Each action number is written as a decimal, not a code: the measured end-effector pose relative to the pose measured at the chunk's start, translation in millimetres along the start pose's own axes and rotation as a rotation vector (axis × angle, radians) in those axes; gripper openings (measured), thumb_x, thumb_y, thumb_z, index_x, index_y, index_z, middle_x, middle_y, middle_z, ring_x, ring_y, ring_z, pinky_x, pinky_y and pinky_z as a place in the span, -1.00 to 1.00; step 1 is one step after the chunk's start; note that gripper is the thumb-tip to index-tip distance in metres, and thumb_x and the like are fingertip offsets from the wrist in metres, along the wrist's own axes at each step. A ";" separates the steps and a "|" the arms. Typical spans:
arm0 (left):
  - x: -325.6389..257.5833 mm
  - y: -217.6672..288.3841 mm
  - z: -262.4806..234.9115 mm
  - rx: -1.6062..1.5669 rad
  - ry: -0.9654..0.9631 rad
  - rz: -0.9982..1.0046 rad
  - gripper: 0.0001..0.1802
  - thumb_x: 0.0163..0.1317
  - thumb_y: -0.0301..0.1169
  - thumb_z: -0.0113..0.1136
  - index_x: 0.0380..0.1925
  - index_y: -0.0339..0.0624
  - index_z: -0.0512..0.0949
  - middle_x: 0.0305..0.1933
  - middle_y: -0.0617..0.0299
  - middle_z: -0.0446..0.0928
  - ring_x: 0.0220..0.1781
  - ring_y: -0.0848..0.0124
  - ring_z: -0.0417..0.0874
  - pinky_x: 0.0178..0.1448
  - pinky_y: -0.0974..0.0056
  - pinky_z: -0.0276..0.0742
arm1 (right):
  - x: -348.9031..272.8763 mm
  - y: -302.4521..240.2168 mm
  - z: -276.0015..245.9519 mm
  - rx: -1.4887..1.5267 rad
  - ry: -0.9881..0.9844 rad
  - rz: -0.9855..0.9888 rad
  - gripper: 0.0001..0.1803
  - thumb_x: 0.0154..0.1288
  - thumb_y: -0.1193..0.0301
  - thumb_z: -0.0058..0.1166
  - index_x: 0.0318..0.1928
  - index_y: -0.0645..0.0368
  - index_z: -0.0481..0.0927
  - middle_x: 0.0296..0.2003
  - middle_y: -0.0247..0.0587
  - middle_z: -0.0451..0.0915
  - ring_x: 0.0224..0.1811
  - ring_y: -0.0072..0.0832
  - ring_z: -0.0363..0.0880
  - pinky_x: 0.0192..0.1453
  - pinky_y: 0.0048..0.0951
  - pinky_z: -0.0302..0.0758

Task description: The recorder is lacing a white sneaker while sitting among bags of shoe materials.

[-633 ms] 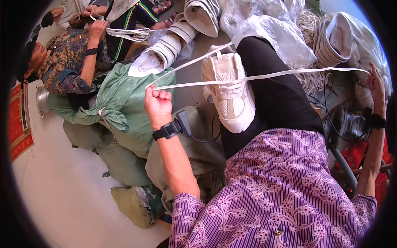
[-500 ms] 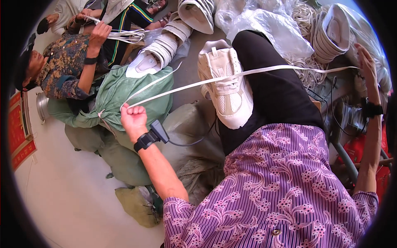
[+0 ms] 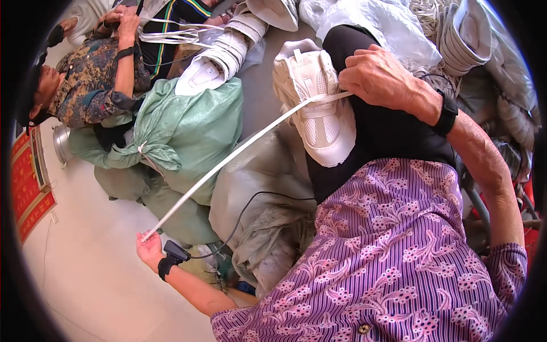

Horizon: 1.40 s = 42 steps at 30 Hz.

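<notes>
- Left hand: fingers closed on lace, strand straight to shoe.
- Right hand: fingers curled, pinching lace beside shoe.
- Shoe lies by thigh.

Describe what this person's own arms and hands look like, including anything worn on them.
The left hand and right hand are both ungloved. Each wrist wears a black band: the left band carries a dark, boxy module with a thin black cable; the right band looks wide. The short sleeves are purple, striped and flower-printed.
</notes>
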<state>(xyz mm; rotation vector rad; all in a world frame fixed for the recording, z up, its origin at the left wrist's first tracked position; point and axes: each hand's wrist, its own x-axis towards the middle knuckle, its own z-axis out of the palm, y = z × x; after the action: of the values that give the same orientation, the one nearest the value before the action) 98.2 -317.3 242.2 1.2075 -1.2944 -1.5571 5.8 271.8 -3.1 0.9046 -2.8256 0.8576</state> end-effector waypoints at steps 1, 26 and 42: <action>10.5 3.0 -9.1 -0.004 0.012 -0.004 -0.86 0.39 -0.40 -0.08 -0.35 -0.19 0.38 -0.55 0.22 0.25 -0.50 0.29 0.30 -0.37 0.19 0.32 | 1.0 -2.8 -0.7 -0.001 -0.009 -0.010 -0.79 0.13 0.33 0.03 -0.58 0.12 0.55 -0.50 -0.24 0.53 -0.29 -0.27 0.58 -0.22 -0.19 0.42; -233.9 -274.1 173.4 0.842 -1.456 0.507 -0.70 0.42 -0.23 -0.05 -0.35 -0.23 0.48 -0.54 0.40 0.35 -0.51 0.61 0.29 -0.42 0.43 0.28 | 14.2 -13.0 13.6 -0.018 -0.070 -0.023 -0.81 -0.04 0.41 0.02 -0.70 0.13 0.40 -0.60 -0.29 0.43 -0.44 -0.31 0.44 -0.20 -0.28 0.28; -241.2 -270.6 179.5 0.915 -1.611 0.337 -0.72 0.30 -0.31 0.08 -0.47 -0.31 0.51 -0.53 0.39 0.44 -0.42 0.61 0.36 -0.29 0.45 0.33 | 13.3 -15.4 14.2 0.046 -0.002 0.022 -0.84 -0.08 0.39 0.01 -0.71 0.11 0.44 -0.61 -0.25 0.48 -0.41 -0.31 0.51 -0.17 -0.25 0.30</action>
<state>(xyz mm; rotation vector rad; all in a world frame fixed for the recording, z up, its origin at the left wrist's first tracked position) -8.7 9.5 29.3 -0.2459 -3.2113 -1.5926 4.9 247.1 -4.8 0.8811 -2.8338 0.9284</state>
